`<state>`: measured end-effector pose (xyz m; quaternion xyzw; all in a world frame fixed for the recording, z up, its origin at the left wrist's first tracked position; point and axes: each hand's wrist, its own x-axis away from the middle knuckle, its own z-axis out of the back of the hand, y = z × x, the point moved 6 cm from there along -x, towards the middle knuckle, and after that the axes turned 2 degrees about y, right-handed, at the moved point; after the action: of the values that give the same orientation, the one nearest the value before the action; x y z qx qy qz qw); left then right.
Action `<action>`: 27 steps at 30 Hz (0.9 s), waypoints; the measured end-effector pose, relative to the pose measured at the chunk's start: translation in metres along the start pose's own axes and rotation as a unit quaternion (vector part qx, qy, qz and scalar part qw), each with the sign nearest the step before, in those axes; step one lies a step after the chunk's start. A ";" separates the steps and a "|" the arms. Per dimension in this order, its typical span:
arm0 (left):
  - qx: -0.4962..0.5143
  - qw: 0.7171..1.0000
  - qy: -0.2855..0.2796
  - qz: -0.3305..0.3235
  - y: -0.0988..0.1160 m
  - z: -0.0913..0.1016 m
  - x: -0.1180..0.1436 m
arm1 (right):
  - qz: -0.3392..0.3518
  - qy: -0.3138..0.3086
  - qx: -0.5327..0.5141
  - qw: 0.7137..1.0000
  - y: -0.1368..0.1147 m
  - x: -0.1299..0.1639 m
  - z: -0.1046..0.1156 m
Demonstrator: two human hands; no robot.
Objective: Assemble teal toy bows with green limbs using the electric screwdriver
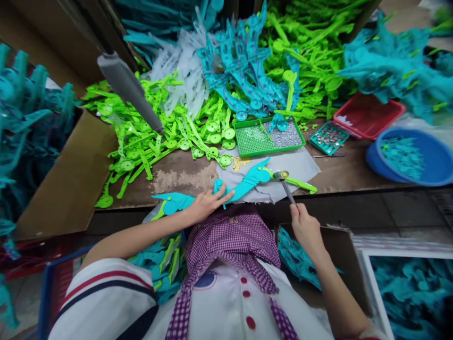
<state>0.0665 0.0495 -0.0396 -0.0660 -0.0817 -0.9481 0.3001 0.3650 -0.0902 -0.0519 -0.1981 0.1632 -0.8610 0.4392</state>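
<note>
My left hand [208, 202] presses down on a teal plastic piece [247, 182] lying on a grey cloth [300, 167] at the table's front edge. A green plastic piece [300, 184] joins the teal one at its right end. My right hand [304, 226] grips the handle of a small hammer [283, 177], whose head rests on the joint between the two pieces. Another teal piece [173, 202] lies just left of my left hand.
Piles of green parts [148, 132] and teal parts [244, 71] cover the table's back. A green tray [247, 141] of small rivets, a smaller teal tray [329, 138], a red tray [368, 115] and a blue bowl [432, 160] stand right. Cardboard boxes flank both sides.
</note>
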 end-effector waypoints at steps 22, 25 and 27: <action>0.158 0.985 0.058 -0.047 0.010 0.031 -0.066 | 0.174 0.098 -0.581 0.789 -0.198 -0.040 0.056; 0.191 0.941 0.252 0.119 -0.003 0.028 0.014 | 0.171 -0.016 -0.541 0.823 -0.207 -0.038 0.021; 0.197 0.859 0.355 0.313 -0.020 0.010 0.089 | 0.167 -0.092 -0.433 0.881 -0.189 -0.029 -0.011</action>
<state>-0.0165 0.0184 -0.0170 0.3135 -0.1294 -0.7278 0.5960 0.2441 0.0411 0.0189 -0.4165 0.5095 -0.5965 0.4595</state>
